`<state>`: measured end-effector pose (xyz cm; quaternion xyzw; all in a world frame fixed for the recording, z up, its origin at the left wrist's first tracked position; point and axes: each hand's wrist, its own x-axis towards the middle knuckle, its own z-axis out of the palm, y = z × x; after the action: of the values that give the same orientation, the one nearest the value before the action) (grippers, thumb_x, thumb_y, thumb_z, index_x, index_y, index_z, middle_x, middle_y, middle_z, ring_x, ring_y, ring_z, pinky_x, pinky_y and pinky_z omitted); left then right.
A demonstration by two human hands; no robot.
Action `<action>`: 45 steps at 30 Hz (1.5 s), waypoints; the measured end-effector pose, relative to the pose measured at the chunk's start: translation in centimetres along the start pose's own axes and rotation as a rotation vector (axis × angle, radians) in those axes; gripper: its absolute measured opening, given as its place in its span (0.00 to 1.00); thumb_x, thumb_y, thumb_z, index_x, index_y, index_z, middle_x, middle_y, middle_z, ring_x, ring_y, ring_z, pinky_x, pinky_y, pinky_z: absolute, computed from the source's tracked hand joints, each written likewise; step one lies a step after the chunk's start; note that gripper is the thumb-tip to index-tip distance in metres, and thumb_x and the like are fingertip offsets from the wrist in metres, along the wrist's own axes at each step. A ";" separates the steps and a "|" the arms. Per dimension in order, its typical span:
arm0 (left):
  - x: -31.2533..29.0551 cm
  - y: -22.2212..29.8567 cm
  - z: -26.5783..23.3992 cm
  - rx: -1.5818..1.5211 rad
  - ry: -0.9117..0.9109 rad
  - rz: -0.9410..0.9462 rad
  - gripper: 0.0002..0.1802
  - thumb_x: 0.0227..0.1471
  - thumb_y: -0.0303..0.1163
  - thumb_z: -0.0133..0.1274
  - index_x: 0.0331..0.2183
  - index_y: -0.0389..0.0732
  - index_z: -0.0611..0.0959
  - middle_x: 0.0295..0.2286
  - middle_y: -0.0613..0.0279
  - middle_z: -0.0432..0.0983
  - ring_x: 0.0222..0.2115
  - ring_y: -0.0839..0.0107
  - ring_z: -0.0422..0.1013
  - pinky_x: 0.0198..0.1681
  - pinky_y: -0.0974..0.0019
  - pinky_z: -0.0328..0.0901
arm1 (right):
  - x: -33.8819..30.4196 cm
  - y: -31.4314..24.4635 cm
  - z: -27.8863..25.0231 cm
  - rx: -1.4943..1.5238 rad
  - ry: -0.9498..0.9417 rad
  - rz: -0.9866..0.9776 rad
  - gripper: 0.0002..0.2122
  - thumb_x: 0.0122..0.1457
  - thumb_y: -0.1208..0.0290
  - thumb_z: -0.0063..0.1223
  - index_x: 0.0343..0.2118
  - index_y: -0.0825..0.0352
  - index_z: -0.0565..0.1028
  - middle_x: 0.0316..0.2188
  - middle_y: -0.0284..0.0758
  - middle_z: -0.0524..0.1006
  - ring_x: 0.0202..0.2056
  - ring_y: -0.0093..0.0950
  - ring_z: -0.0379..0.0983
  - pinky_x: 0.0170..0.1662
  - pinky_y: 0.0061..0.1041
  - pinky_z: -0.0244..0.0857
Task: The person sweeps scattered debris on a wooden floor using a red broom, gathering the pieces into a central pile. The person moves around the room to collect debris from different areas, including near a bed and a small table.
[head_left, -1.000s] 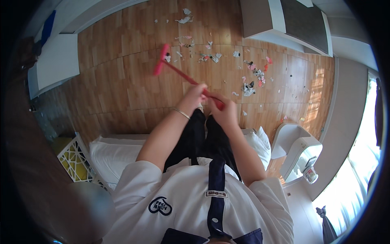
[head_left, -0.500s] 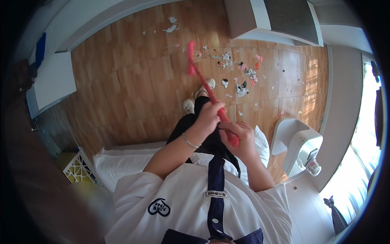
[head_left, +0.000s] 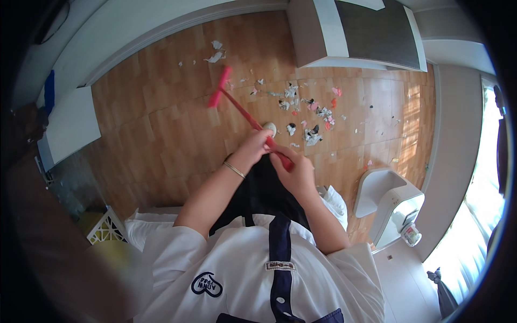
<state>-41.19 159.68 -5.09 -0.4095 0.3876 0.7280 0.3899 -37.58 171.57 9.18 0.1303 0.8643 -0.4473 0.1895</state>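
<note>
Both my hands grip a red broom (head_left: pixel 240 109) with a long handle and a narrow, pinkish-red, T-shaped head (head_left: pixel 219 89). My left hand (head_left: pixel 255 146), a bangle on its wrist, is wrapped round the handle lower down. Closer to my body, my right hand (head_left: pixel 297 171) closes round the handle's upper end. The broom slants away from me to the left, its head over the wooden floor (head_left: pixel 167 129). To the right of the head lie scattered scraps: white and black crumpled pieces (head_left: pixel 312 135) and red and pink bits (head_left: pixel 336 91). Torn white paper (head_left: pixel 216 57) lies beyond it.
A cabinet (head_left: pixel 315 40) stands at the far right. White box-like furniture (head_left: pixel 70 124) is at the left, near a white lattice-sided crate (head_left: pixel 107 229). A white rounded unit (head_left: pixel 396 199) stands at my right, before a bright curtained window (head_left: pixel 463 215). One shoe (head_left: pixel 270 128) shows beyond my hands.
The broom head has swung left across the floor, and both hands have shifted left with the handle. My view has tilted slightly, so the scraps sit lower in it.
</note>
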 end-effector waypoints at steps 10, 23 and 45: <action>-5.0 -0.8 11.2 -0.176 -0.187 0.011 0.07 0.48 0.29 0.49 0.22 0.40 0.72 0.17 0.65 0.66 0.17 0.77 0.64 0.20 0.74 0.58 | -1.4 -2.6 -9.6 -0.042 0.025 -0.101 0.09 0.45 0.72 0.60 0.32 0.61 0.76 0.19 0.36 0.74 0.21 0.36 0.70 0.27 0.30 0.64; 2.2 17.3 -5.8 -0.017 0.379 0.195 0.08 0.47 0.32 0.51 0.25 0.44 0.68 0.17 0.68 0.65 0.16 0.75 0.62 0.21 0.69 0.62 | 13.4 -7.4 7.0 0.231 -0.141 -0.202 0.13 0.51 0.65 0.56 0.40 0.60 0.74 0.25 0.42 0.76 0.28 0.41 0.73 0.31 0.32 0.67; 0.5 10.7 9.7 0.425 -0.151 -0.038 0.10 0.49 0.30 0.46 0.18 0.43 0.70 0.15 0.70 0.66 0.15 0.79 0.64 0.18 0.73 0.58 | 7.3 -7.9 -6.3 0.205 0.259 0.257 0.09 0.46 0.75 0.52 0.33 0.66 0.75 0.21 0.42 0.75 0.25 0.39 0.74 0.30 0.28 0.66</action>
<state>-53.75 164.17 0.59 -0.2698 0.4944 0.6510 0.5089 -48.52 172.70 14.94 0.3143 0.8076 -0.4848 0.1182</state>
